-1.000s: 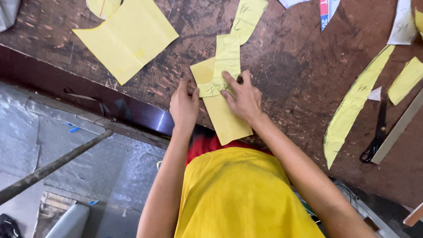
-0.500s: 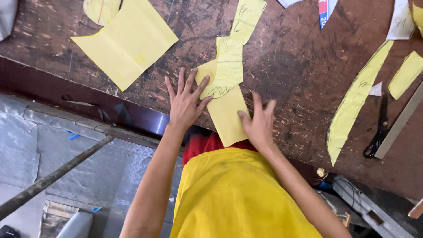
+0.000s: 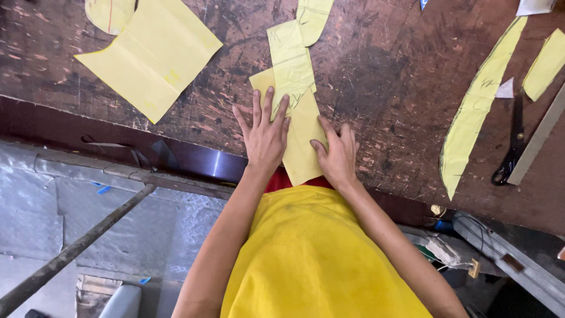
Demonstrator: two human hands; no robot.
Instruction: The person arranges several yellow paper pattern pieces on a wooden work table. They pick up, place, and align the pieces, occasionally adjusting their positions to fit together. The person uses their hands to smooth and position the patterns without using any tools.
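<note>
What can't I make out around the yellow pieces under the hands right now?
- Head view: the middle of the yellow paper stack is covered by the left hand and right hand.
- The stack's near end hangs past the table edge.
- The top frame edge cuts off the upper yellow piece.
- The pencil marks on the long curved strip are too small to tell.

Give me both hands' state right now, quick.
Left hand: open, flat on the yellow paper pieces.
Right hand: open, pressing the same paper's edge.
</note>
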